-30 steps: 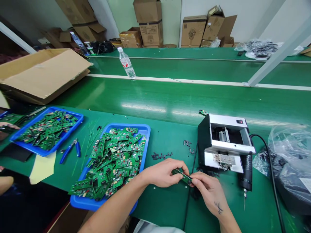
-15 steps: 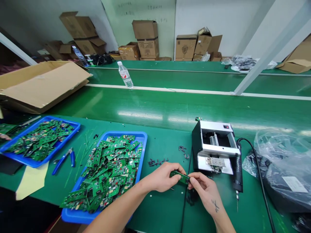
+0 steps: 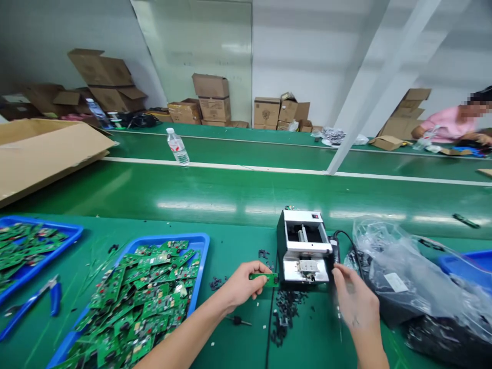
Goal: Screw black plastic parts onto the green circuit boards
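Green PCB (image 3: pixel 271 280) sits lower centre of frame, left of the silver/blk machine (image 3: pixel 306 254); L hand (image 3: pixel 244 284) pinches it btwn thumb & fingers. R hand (image 3: pixel 356 297), blurred, is at the blk driver (image 3: pixel 335 251), lower right; can't tell if gripping. Loose blk parts (image 3: pixel 287 305) lie below machine. Progress: 1 PCB in hand, many boards (image 3: pixel 151 289) in blue tray (image 3: pixel 204 256), lower left; done or not, unclear.

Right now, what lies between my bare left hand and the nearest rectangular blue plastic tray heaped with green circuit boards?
The head view shows small, irregular black pieces on the green tabletop between your left hand and the tray.
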### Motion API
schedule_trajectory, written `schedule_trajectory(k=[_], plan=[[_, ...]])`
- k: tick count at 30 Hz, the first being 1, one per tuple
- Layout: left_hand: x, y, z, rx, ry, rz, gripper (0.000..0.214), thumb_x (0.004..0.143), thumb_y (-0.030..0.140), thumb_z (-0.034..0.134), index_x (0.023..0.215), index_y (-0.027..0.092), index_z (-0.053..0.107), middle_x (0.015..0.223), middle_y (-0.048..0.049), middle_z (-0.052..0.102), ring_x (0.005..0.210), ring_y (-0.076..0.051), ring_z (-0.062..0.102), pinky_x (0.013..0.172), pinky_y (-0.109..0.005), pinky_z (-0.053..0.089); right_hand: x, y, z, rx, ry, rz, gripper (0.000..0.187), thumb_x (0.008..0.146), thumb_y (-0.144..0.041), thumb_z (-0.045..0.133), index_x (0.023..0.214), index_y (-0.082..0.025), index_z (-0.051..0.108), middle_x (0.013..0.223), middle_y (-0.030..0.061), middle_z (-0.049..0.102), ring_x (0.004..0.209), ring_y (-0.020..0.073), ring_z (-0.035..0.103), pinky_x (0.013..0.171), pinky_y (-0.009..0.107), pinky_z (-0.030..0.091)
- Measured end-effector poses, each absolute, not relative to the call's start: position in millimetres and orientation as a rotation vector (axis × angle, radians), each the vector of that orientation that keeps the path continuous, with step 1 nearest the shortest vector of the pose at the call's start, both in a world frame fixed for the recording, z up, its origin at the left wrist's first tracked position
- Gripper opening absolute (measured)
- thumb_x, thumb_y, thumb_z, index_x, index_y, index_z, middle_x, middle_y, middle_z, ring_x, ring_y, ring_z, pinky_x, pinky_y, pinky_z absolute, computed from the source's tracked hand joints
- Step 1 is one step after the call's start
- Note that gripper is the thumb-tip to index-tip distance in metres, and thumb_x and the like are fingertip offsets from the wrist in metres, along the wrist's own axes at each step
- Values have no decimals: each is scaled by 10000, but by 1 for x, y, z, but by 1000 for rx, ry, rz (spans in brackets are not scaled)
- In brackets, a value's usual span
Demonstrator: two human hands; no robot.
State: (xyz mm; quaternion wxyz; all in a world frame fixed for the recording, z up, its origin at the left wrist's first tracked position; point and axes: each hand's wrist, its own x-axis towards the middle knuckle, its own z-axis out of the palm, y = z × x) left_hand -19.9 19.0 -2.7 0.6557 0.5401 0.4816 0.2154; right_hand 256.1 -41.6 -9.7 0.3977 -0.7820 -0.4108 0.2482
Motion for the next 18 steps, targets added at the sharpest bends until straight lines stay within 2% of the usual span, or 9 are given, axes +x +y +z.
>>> schedule_trajectory(k=[3, 5, 7, 9, 11, 13, 16, 18], plan=[[-9, 32, -1, 1208, 1067, 508, 310, 747, 332, 605, 966, 113, 611, 578, 46, 493, 531, -87, 445, 513, -214, 381, 285, -21, -16, -2106, -987, 525, 615, 669, -649, 617, 1086, -198, 652, 1058, 195, 679, 1045, 432, 591, 956, 621, 351], [-2, 37, -2, 1197, 1065, 502, 304, 734, 322, 615, 953, 111, 617, 548, 54, 488, 504, -80, 435, 504, -211, 371, 294, -8, -28, -2106, -965, 540, 635, 591, -614, 685, 1057, -183, 654, 1111, 211, 662, 1078, 442, 581, 961, 612, 352], [4, 40, -4, 1189, 1085, 489, 291, 720, 316, 628, 927, 112, 627, 523, 58, 484, 482, -74, 428, 493, -207, 361, 298, 1, -40, -2059, -934, 600, 619, 524, -540, 744, 1016, -176, 650, 1074, 202, 673, 1065, 431, 594, 953, 588, 376], [8, 41, -8, 1183, 1114, 475, 281, 708, 316, 640, 903, 113, 635, 506, 57, 484, 471, -74, 431, 481, -203, 352, 301, 4, -48, -1963, -898, 707, 579, 496, -478, 768, 974, -177, 642, 924, 149, 698, 970, 394, 636, 894, 549, 437], [11, 41, -10, 1178, 1121, 469, 273, 699, 314, 647, 889, 117, 634, 511, 50, 503, 471, -76, 440, 467, -197, 344, 303, 0, -47, -1804, -870, 844, 528, 530, -470, 754, 952, -177, 630, 779, 77, 672, 832, 333, 660, 782, 491, 502], [12, 41, -11, 1164, 1097, 469, 252, 698, 302, 637, 874, 122, 619, 578, 20, 579, 485, -73, 451, 456, -190, 340, 305, -8, -39, -1593, -841, 950, 492, 596, -487, 719, 978, -198, 607, 757, 28, 617, 759, 263, 647, 682, 423, 527], [14, 39, -6, 1119, 1076, 444, 217, 701, 259, 605, 871, 128, 573, 726, -39, 680, 498, -65, 445, 433, -179, 321, 303, -21, -16, -1291, -784, 1008, 473, 632, -503, 695, 1025, -283, 549, 773, -15, 497, 673, 163, 572, 570, 321, 502], [15, 38, -1, 1103, 1087, 413, 208, 709, 234, 584, 886, 132, 546, 730, -46, 690, 484, -61, 418, 420, -177, 296, 298, -28, 2, -1150, -755, 1009, 453, 628, -519, 691, 1004, -322, 532, 729, -40, 402, 513, 90, 423, 449, 243, 407]])
